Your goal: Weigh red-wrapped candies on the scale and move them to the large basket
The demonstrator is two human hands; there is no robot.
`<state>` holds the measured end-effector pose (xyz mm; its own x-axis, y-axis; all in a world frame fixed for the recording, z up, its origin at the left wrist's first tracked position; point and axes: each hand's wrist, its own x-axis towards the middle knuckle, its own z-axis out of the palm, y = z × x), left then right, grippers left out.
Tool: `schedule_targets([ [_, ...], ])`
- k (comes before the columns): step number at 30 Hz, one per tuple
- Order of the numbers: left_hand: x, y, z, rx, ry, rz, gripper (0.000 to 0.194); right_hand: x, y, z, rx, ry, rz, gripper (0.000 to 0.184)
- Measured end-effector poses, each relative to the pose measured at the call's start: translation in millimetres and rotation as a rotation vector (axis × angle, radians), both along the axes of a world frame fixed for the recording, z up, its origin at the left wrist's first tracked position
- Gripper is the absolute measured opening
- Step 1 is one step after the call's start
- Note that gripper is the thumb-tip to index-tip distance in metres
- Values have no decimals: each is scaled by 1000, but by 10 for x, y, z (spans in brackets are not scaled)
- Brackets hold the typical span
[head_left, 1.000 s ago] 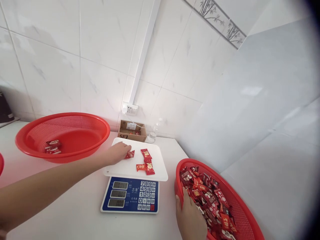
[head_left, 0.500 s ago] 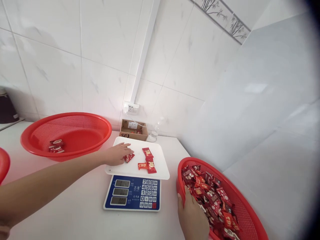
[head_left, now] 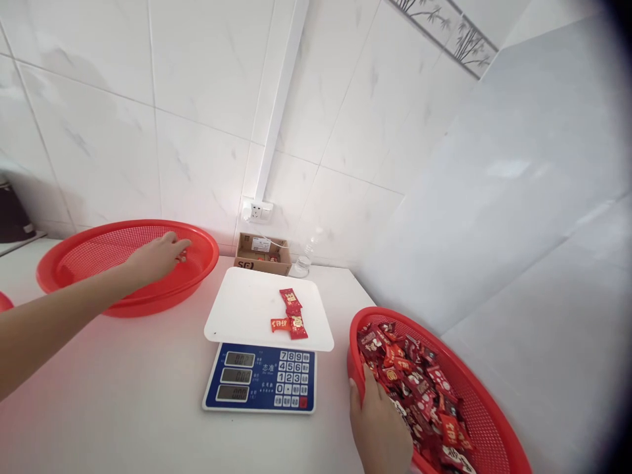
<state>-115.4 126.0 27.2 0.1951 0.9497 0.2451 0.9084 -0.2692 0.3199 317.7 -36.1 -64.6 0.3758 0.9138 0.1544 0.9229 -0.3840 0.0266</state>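
Observation:
My left hand [head_left: 157, 257] reaches over the near rim of the left red basket [head_left: 89, 245], fingers pinched on a small red candy at its tips. My right hand [head_left: 378, 428] rests on the near rim of the right red basket [head_left: 498, 434], which is full of several red-wrapped candies [head_left: 419, 388]; its fingers curl into the pile and what they hold is hidden. Between the baskets stands a digital scale [head_left: 261, 385] with a white platter [head_left: 241, 309] carrying three red candies [head_left: 290, 315].
A small cardboard box [head_left: 261, 255] and a clear plastic bottle [head_left: 303, 260] stand against the tiled wall behind the scale, under a wall socket [head_left: 257, 210]. Another red rim [head_left: 4, 301] shows at the far left edge. A dark appliance [head_left: 12, 214] sits at the back left.
My left hand picked one candy off the scale platter and carried it left to the left basket. Three candies remain on the platter. My right hand stayed on the right basket.

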Motion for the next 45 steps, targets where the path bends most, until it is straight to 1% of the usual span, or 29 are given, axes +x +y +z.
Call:
schedule_targets([
  [2,-22,-3,10,30,29,73,38,9,0,-11,6,-2,3,52],
  [3,44,-19,1,35,42,75,38,13,1,-18,8,-3,6,51],
  [4,158,-46,-18,26,50,44,36,16,2,-24,9,-3,8,51],
  [5,314,-81,-46,4,53,-10,34,18,4,-30,11,-3,9,51],
  [7,708,-171,-125,-64,41,-142,33,16,7,-35,20,-1,10,51],
  [9,1133,-265,-215,-138,34,-270,35,7,9,-29,27,2,4,51],
  [11,1504,-335,-296,-189,48,-379,36,-2,9,-16,26,-3,3,50],
  [13,1768,-366,-354,-223,77,-433,35,-6,7,-4,11,-5,1,50],
  [15,1914,-360,-386,-239,109,-441,34,-4,4,4,4,-12,3,49],
  [17,1968,-336,-392,-236,132,-431,34,-5,1,9,3,-21,3,49],
  [21,1980,-290,-356,-190,162,-440,39,-26,-1,30,4,-29,-3,49],
  [25,2085,-238,-349,-168,240,-547,42,-43,-2,49,0,-13,-25,49],
  [28,2216,-187,-386,-173,316,-624,36,-28,-1,31,12,-11,-8,49],
  [30,2283,-155,-404,-157,345,-642,32,-11,2,8,31,-22,13,49],
  [32,2308,-125,-395,-128,355,-639,31,2,7,-14,44,-32,25,48],
  [35,2271,-55,-336,-93,344,-619,33,5,12,-27,39,-52,21,48],
  [39,2184,125,-270,-98,295,-578,36,-2,10,-22,40,-61,12,47],
  [42,2155,273,-295,-141,267,-566,35,3,12,-27,44,-44,17,47],
  [45,2150,358,-373,-167,233,-568,36,15,21,-39,32,-30,16,47],
])
